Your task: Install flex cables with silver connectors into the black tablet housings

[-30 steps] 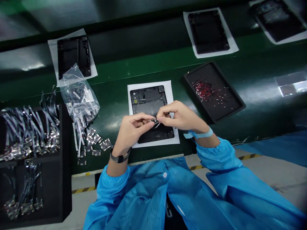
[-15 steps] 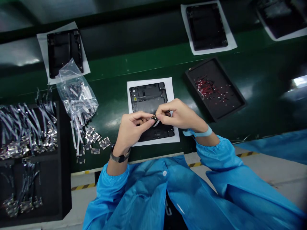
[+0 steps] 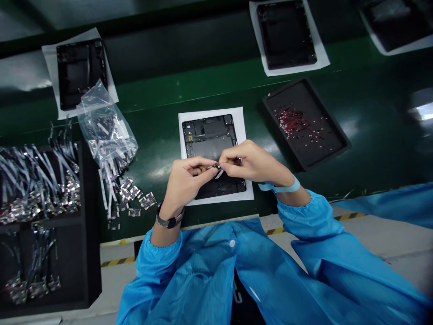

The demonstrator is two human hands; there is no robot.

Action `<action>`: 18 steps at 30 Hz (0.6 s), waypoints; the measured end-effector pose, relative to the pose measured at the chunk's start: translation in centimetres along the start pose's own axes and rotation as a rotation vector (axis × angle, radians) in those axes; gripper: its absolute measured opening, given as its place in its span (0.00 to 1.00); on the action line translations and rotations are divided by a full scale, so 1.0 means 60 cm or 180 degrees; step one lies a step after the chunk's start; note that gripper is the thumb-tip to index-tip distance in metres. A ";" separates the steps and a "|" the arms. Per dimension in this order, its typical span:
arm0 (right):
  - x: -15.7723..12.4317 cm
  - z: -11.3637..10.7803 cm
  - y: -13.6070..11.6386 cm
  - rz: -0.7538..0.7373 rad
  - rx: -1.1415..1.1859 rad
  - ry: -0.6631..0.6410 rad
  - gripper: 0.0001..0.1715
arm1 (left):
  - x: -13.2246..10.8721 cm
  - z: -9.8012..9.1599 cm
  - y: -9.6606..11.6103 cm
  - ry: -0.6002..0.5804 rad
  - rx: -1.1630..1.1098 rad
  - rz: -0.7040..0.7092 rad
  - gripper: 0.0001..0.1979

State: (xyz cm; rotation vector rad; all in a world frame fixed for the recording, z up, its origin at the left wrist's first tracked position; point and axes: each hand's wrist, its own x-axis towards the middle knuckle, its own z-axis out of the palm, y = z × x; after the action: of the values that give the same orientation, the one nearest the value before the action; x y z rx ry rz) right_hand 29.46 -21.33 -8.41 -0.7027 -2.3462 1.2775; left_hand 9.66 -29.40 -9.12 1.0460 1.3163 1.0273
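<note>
The left hand (image 3: pixel 187 178) and right hand (image 3: pixel 252 162) both pinch a small flex-cable board (image 3: pixel 214 167) in their fingertips, just above a black tablet frame (image 3: pixel 209 146) on paper (image 3: pixel 241 135). Loose boards (image 3: pixel 133 194) lie left of the grip; a screw tray (image 3: pixel 333 142) sits farther right.

a thin, glossy blue smock (image 3: pixel 189 275) covers the body, its fabric creased and folding in broad loose panels; the sleeves are wide and baggy, gathered into ruched elastic cuffs (image 3: pixel 158 241) just above each wrist; a round white snap button (image 3: pixel 232 243) sits high at the centre front, and below it the two front panels part over something dark, with a pale marking (image 3: pixel 236 291) on it; around the left wrist (image 3: pixel 164 213) runs a dark woven band with a small black case (image 3: pixel 170 222); around the right wrist (image 3: pixel 293 197) sits a pale blue strap (image 3: pixel 287 188), its flat loose end (image 3: pixel 266 186) sticking out to one side.
</note>
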 end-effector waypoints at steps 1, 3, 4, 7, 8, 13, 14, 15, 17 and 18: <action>0.000 0.000 0.001 -0.0022 -0.0071 -0.0030 0.09 | 0.000 0.001 -0.001 0.0021 0.0023 -0.0033 0.08; 0.000 0.002 0.001 -0.0052 -0.0282 -0.0091 0.09 | 0.000 0.001 -0.002 0.0091 0.0105 -0.0088 0.08; 0.000 0.002 0.001 -0.0053 -0.0421 -0.0113 0.09 | 0.000 0.002 -0.003 0.0131 0.0156 -0.0095 0.08; -0.002 0.002 -0.001 -0.0028 -0.0796 -0.0118 0.09 | 0.000 0.001 -0.003 0.0176 0.0247 -0.0061 0.08; -0.003 0.001 -0.002 -0.0031 -0.0846 -0.0127 0.10 | 0.001 0.001 -0.003 0.0164 0.0252 -0.0045 0.08; -0.007 -0.008 -0.002 -0.0067 -0.0620 -0.0091 0.08 | 0.003 -0.002 0.000 0.0075 0.0251 -0.0003 0.07; -0.008 -0.008 -0.002 -0.0070 -0.0569 -0.0068 0.08 | 0.003 -0.002 0.000 0.0061 0.0240 0.0006 0.07; -0.008 -0.008 -0.001 -0.0081 -0.0534 -0.0059 0.07 | 0.003 -0.002 0.001 0.0048 0.0222 0.0011 0.07; -0.007 -0.007 -0.001 -0.0108 -0.0518 -0.0072 0.08 | 0.003 -0.002 0.002 0.0016 0.0185 0.0010 0.07; -0.007 -0.006 -0.001 -0.0118 -0.0532 -0.0077 0.08 | 0.003 -0.002 0.003 -0.0005 0.0177 0.0004 0.07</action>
State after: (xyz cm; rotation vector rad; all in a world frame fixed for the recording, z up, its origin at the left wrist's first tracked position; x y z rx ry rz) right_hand 29.98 -21.36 -8.20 -0.6943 -2.4949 1.0893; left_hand 9.57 -29.21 -9.00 1.0890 1.3497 0.9955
